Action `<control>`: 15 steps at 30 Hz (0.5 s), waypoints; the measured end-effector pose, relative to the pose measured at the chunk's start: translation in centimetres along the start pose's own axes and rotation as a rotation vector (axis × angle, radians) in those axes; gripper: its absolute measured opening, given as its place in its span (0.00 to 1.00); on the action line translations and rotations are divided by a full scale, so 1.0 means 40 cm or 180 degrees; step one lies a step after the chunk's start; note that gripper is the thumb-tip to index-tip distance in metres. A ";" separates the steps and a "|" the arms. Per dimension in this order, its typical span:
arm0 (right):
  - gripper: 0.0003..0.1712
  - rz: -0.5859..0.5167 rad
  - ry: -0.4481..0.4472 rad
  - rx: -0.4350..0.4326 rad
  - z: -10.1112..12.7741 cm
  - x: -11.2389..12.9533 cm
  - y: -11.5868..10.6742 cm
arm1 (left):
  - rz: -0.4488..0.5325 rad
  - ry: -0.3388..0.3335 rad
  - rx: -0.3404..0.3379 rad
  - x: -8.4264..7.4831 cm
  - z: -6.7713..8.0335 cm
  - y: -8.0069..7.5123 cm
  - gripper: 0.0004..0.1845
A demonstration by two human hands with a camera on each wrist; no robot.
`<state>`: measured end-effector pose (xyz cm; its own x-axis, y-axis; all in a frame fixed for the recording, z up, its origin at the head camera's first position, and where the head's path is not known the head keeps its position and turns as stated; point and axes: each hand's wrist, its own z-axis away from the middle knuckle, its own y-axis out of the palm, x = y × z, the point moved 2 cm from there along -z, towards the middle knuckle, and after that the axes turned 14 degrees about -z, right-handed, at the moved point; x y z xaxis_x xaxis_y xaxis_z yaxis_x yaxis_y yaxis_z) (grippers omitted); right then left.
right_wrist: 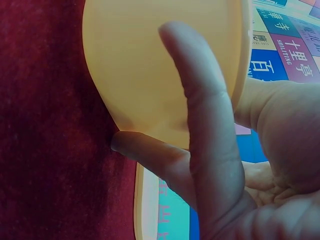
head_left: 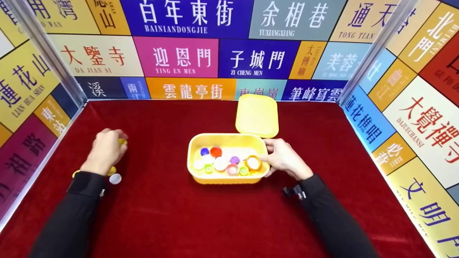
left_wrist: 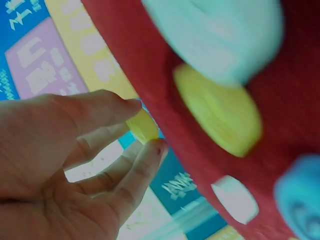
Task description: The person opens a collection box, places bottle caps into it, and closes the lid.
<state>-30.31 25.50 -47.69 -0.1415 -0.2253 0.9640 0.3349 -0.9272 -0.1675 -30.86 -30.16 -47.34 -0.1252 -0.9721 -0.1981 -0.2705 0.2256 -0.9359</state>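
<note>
Pinching yellow cap (left_wrist: 143,126): left hand (head_left: 106,148) | gripping box (head_left: 226,179) rim: right hand (head_left: 284,158) | box: lengthwise left-right | cap tilt: blurred, unclear

The box (head_left: 226,180) and lid (head_left: 257,115) are yellow, the tabletop (head_left: 200,222) deep red.

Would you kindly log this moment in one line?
left hand: pinches round yellow plastic cap; right hand: grips yellow rectangular plastic tub, multicoloured caps inside; yellow square lid: behind tub

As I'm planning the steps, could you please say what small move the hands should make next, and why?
Probably carry the yellow cap over the yellow box: the left hand pinches that cap, the right hand grips the box's end, and colored caps already lie inside.
</note>
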 end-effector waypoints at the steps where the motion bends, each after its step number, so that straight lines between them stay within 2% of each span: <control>1: 0.31 -0.0001 -0.0006 0.0004 0.000 0.000 0.000 | 0.0029 0.0038 -0.0014 -0.020 -0.001 -0.003 0.12; 8: 0.31 0.0024 -0.0009 0.0014 0.003 0.002 0.000 | 0.0228 0.0407 -0.0201 -0.188 -0.002 -0.024 0.11; 12: 0.31 0.0071 -0.0013 0.0020 0.004 0.003 0.001 | 0.0419 0.0724 -0.0265 -0.305 -0.007 -0.030 0.11; 15: 0.31 0.0108 -0.0024 0.0018 0.003 0.005 0.003 | 0.0524 0.0997 -0.0227 -0.391 -0.008 -0.026 0.11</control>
<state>-30.19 25.37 -47.52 -0.1230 -0.2542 0.9593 0.3446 -0.9174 -0.1990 -28.92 -15.19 -43.16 -0.4562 -0.8582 -0.2353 -0.2867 0.3921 -0.8741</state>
